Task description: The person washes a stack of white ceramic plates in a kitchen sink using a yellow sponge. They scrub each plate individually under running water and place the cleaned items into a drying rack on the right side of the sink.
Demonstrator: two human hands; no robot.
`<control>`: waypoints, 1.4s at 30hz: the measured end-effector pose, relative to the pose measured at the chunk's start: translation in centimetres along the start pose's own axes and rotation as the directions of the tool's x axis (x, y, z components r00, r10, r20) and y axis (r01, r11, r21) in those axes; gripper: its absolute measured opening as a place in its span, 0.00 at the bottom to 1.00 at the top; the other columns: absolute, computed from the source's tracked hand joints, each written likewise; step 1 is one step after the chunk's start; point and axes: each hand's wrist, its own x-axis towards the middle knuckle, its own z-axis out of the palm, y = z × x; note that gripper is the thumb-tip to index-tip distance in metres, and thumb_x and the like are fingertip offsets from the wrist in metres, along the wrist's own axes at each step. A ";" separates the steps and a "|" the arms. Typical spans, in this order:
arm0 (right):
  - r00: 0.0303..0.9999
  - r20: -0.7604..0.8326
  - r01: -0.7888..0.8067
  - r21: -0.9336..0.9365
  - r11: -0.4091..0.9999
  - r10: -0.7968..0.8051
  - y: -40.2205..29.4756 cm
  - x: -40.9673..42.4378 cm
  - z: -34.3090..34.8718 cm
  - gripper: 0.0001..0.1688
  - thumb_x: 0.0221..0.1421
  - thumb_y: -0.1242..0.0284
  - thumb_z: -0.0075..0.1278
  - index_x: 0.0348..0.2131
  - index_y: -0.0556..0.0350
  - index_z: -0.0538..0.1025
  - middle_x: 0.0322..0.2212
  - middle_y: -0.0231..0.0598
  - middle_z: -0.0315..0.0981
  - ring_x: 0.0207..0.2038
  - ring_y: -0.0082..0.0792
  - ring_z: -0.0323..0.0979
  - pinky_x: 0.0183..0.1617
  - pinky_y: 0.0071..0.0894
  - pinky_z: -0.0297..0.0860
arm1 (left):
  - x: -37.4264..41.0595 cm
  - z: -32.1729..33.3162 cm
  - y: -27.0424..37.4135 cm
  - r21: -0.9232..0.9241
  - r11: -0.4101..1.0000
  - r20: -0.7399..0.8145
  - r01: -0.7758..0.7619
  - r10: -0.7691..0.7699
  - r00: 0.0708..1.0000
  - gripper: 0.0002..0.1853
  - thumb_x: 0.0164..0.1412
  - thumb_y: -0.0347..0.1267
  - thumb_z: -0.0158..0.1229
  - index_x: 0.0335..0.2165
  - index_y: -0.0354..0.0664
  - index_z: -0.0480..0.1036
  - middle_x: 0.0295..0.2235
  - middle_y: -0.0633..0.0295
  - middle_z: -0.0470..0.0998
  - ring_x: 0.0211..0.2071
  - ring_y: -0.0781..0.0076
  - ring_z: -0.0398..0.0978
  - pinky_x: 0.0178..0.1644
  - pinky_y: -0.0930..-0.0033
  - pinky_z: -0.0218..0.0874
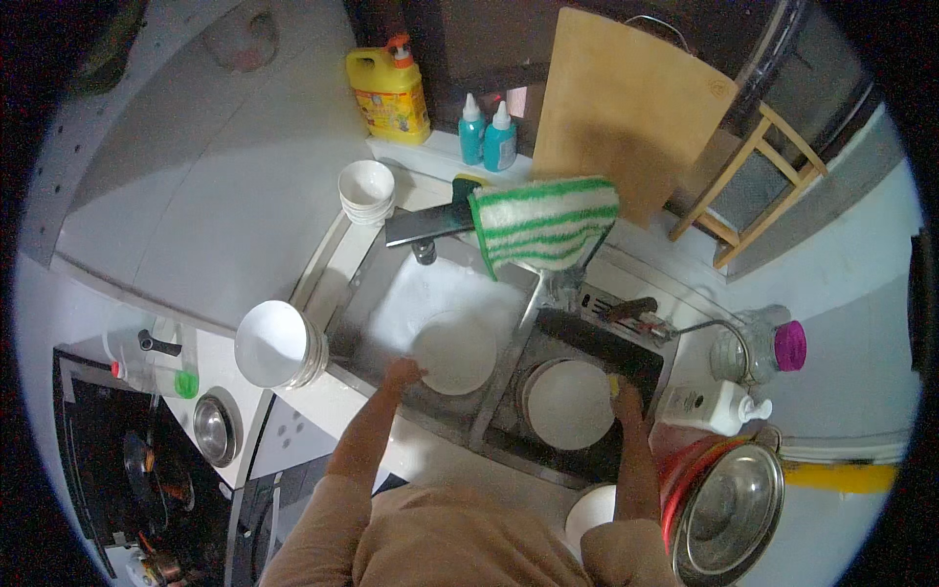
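Over the left basin of the steel double sink, my left hand grips the left rim of a round white plate. The plate lies under the faucet, and the basin around it looks whitish, blurred by glare or foam. In the right basin, another white plate rests on top of at least one more. My right hand is at the right rim of that upper plate, with a bit of yellow sponge showing at its fingers.
Stacked white bowls stand on the counter at left and behind the sink. A green-striped cloth hangs by the faucet. At right are a white pump bottle, a pink-lidded jar and metal basins. A white dish sits by my right forearm.
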 end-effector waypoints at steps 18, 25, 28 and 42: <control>0.593 -0.137 0.805 0.074 0.588 -0.794 -24.8 -7.2 -5.2 0.20 0.43 0.64 0.49 0.35 0.58 0.67 0.31 0.48 0.67 0.35 0.47 0.66 0.38 0.41 0.62 | 2.4 0.2 1.6 -0.106 0.963 -0.227 0.247 -0.265 0.937 0.16 0.45 0.38 0.49 0.34 0.44 0.69 0.33 0.55 0.72 0.33 0.60 0.71 0.38 0.62 0.62; 0.730 0.082 0.662 0.161 0.732 -0.679 -27.8 -7.0 -3.8 0.18 0.42 0.62 0.48 0.30 0.58 0.69 0.27 0.48 0.66 0.32 0.47 0.66 0.35 0.42 0.62 | -1.0 -6.7 2.9 -0.410 0.893 -0.345 -0.184 0.035 0.938 0.20 0.43 0.36 0.48 0.36 0.36 0.66 0.32 0.48 0.70 0.36 0.50 0.67 0.40 0.61 0.59; 0.677 0.035 0.714 0.211 0.668 -0.735 -28.7 -7.2 -4.0 0.18 0.42 0.62 0.48 0.30 0.59 0.69 0.25 0.48 0.67 0.30 0.48 0.66 0.34 0.42 0.62 | -1.0 -6.6 1.5 -0.432 0.870 -0.290 -0.238 0.116 0.950 0.21 0.43 0.34 0.47 0.38 0.36 0.65 0.33 0.48 0.70 0.34 0.52 0.68 0.39 0.60 0.59; 0.743 0.070 0.646 0.188 0.740 -0.666 -28.1 -5.1 -2.8 0.20 0.42 0.65 0.50 0.35 0.59 0.67 0.28 0.50 0.67 0.32 0.49 0.66 0.35 0.41 0.62 | 2.0 -5.5 -2.6 -0.940 -0.329 -0.073 -0.087 -0.056 0.996 0.19 0.52 0.34 0.42 0.43 0.39 0.57 0.36 0.55 0.67 0.36 0.58 0.68 0.37 0.58 0.64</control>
